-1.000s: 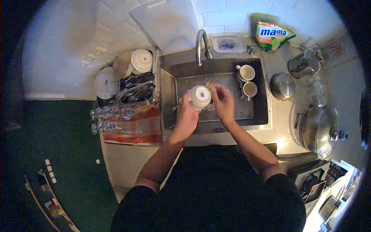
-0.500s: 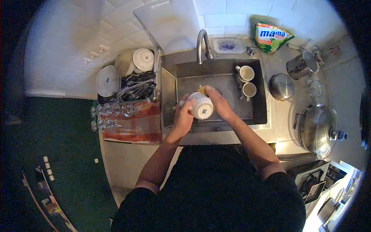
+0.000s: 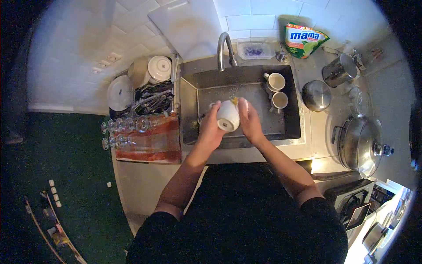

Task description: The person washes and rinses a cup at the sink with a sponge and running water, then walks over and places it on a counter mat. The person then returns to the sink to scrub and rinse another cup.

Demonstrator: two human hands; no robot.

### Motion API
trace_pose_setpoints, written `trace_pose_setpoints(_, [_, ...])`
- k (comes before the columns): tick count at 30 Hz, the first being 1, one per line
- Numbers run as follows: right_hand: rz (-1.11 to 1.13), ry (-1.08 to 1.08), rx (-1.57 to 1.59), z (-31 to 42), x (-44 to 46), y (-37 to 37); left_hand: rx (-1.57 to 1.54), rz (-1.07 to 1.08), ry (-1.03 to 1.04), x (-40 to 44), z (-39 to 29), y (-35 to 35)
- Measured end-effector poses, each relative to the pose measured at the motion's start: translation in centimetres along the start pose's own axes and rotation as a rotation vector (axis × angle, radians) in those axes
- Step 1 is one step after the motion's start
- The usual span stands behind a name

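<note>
Now the white mug [image 3: 229, 113], mid-frame over the sink [image 3: 259, 83], is turned, base swung lower-left; left hand [image 3: 212, 132] fingers grip it. Right hand [image 3: 251, 126] sits flatter alongside a yellow sponge [image 3: 235, 100]; can't tell its grip. Wiping seems ongoing.

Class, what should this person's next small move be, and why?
Perhaps rub the yellow sponge-like piece around the far end of the white cup: the right hand holds the piece there, while the left hand grips the cup, base tipped toward us.
</note>
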State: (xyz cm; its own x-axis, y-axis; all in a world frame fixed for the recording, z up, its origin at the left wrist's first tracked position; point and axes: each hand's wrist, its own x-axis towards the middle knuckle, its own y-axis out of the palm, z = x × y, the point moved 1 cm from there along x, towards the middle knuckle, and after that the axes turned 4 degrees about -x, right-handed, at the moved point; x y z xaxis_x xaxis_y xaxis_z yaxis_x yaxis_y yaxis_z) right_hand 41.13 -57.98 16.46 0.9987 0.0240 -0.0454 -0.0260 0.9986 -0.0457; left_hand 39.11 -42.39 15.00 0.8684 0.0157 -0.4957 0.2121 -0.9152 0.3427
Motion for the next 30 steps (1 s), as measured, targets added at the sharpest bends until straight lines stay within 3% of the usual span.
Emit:
trace_pose_setpoints(1, [0.028,-0.058,-0.126,0.4,-0.3,-0.2,-0.287,0.007,-0.263,-1.1,-1.5,1.8])
trace_pose_setpoints(4, [0.08,-0.187,-0.392,0.7,-0.8,-1.2,-0.373,0.209,-0.421,-2.7,-3.2,4.3])
trace_pose_setpoints(9, [0.013,-0.502,-0.64,2.3,-0.2,-2.3,-0.35,0.22,-0.284,-2.6,-2.4,4.8])
trace_pose_setpoints(12, [0.041,-0.372,-0.579,2.6,-0.3,-2.7,-0.379,0.14,-0.227,-1.6,-1.4,4.2])
trace_pose_setpoints(15, [0.025,-0.232,-0.314,2.0,-0.1,-2.6,-0.38,0.118,-0.194,-1.0,-1.1,3.1])
trace_pose_setpoints(18, [-0.048,-0.232,-0.294,2.8,1.0,-3.4,-0.4,0.168,-0.208,-1.7,-1.9,3.0])
trace_pose_setpoints(19, [-0.049,-0.385,-0.309,3.6,1.1,-3.6,-0.411,0.193,-0.22,-1.8,-2.0,3.0])
trace_pose_setpoints(22, [0.142,-0.273,-0.262,5.4,0.9,-3.9,-0.343,0.188,-0.269,-1.3,-1.1,2.1])
trace_pose_setpoints(25, [0.293,-0.538,-0.486,3.2,1.7,-4.0,-0.317,0.209,-0.242,-1.0,-0.3,1.2])
trace_pose_setpoints(28, [0.451,-0.67,-0.603,1.9,2.3,-3.4,-0.229,0.185,-0.2,-0.8,-0.3,0.6])
trace_pose_setpoints(30, [0.591,-0.486,-0.601,1.7,1.9,-3.1,-0.207,0.148,-0.112,-1.1,-0.3,0.5])
